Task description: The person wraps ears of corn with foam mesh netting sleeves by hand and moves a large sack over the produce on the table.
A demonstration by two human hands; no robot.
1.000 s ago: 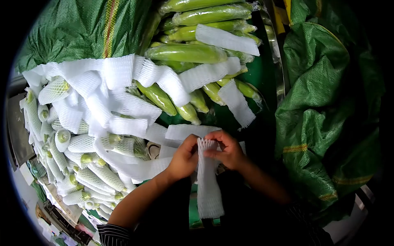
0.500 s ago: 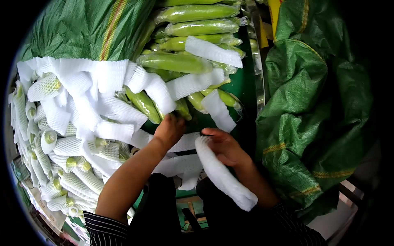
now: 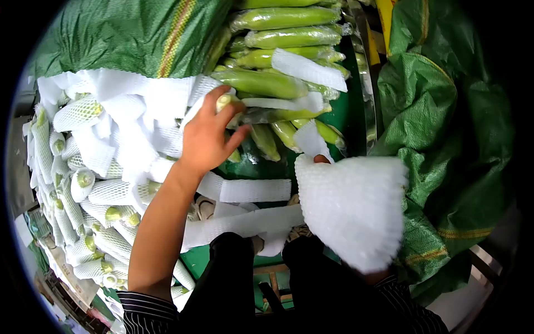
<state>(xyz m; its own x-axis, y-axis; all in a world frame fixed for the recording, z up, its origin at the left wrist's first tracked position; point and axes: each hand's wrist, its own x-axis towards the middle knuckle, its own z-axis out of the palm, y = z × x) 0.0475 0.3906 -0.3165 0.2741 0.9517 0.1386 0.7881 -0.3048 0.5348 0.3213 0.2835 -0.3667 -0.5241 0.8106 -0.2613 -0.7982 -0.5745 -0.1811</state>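
Note:
My left hand [image 3: 207, 136] reaches over the pile, its fingers curled around the pale stem end [image 3: 224, 102] of a green vegetable whose body is partly covered. A white foam net sleeve [image 3: 353, 206], spread wide, hangs at my right hand [image 3: 321, 160]. Only a fingertip of that hand shows at the sleeve's upper left edge; the foam hides the rest. Film-wrapped green vegetables [image 3: 267, 83] lie just beyond my left hand, with loose foam sleeves [image 3: 308, 69] on top.
Vegetables in foam nets [image 3: 114, 239] are heaped on the left, below a green woven sack [image 3: 122, 39]. Another green sack [image 3: 423, 117] stands at the right. Flat foam sleeves [image 3: 256, 190] lie above my knees. A metal edge [image 3: 370, 111] runs beside the right sack.
My left hand left the sleeve and moved up to the vegetables. The sleeve, narrow before, is now spread wide and raised at my right hand.

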